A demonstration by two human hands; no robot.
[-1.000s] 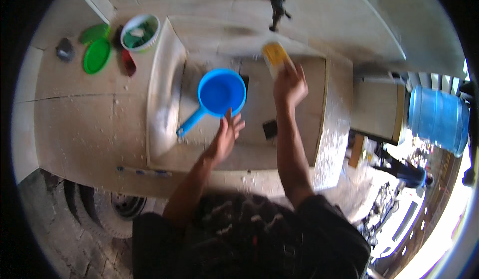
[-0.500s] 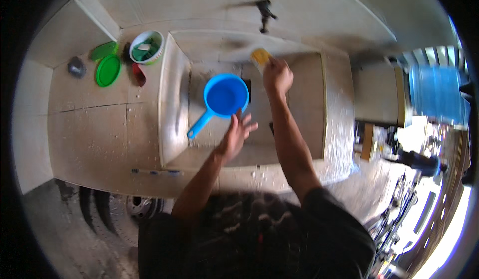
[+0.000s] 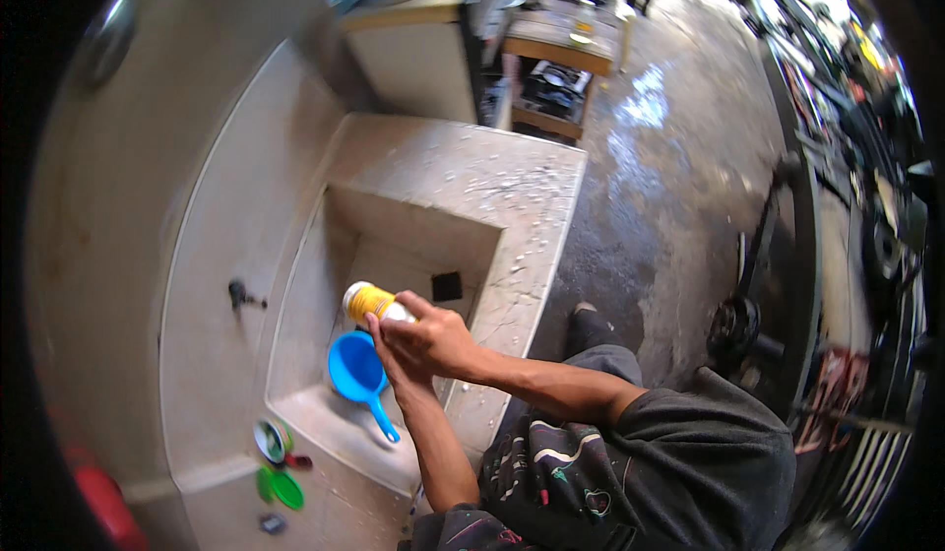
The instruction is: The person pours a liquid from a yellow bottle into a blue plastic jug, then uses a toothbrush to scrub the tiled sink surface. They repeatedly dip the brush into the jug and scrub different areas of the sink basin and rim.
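My right hand (image 3: 443,339) grips a small white bottle with a yellow label (image 3: 368,301), held tilted above the tiled basin (image 3: 413,218). Pressed up close below it, my left hand (image 3: 402,366) has its fingers on the bottle too; some of them are hidden behind the right hand. Under the bottle, a blue dipper (image 3: 352,364) with a long handle sits in the basin. A dark square drain (image 3: 447,286) shows in the basin floor.
A dark tap (image 3: 244,295) sticks out of the wall. On the ledge are a white tub (image 3: 270,441), a green lid (image 3: 287,490) and a red object (image 3: 297,461). A wooden shelf (image 3: 556,54) stands beyond the basin. Wet floor (image 3: 645,147) and piled metal parts lie to the right.
My view has swung to the right. My hands were apart, the left open over the dipper and the right out with a yellow thing; now they meet around the bottle.
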